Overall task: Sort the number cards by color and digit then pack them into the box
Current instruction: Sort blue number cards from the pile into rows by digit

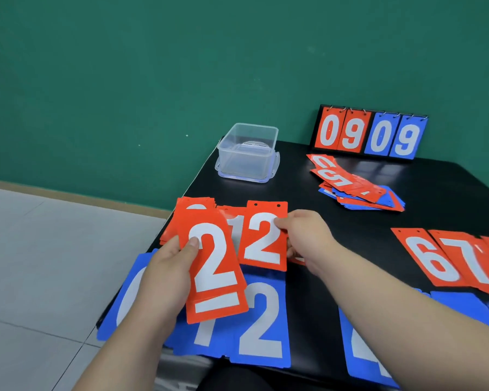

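Note:
My left hand [167, 272] grips a small stack of red cards [213, 266] with a white 2 on top, held above the table's near left. My right hand [302, 235] pinches the right edge of another red 2 card [261, 238] lying on the red row. Red piles showing 0 [192, 210] and 1 [235, 221] lie beside it. Blue cards 0 [127, 289], 1 [206, 334] and 2 [261, 320] lie along the front edge. The clear plastic box [247, 152] stands empty at the back left, on its lid.
A mixed heap of red and blue cards [356, 184] lies mid-table. A flip scoreboard [369, 134] reading 0909 stands at the back. Red 6 and 7 cards [446, 258] and more blue cards [463, 306] lie at the right. The black table [336, 221] ends at the left over grey floor.

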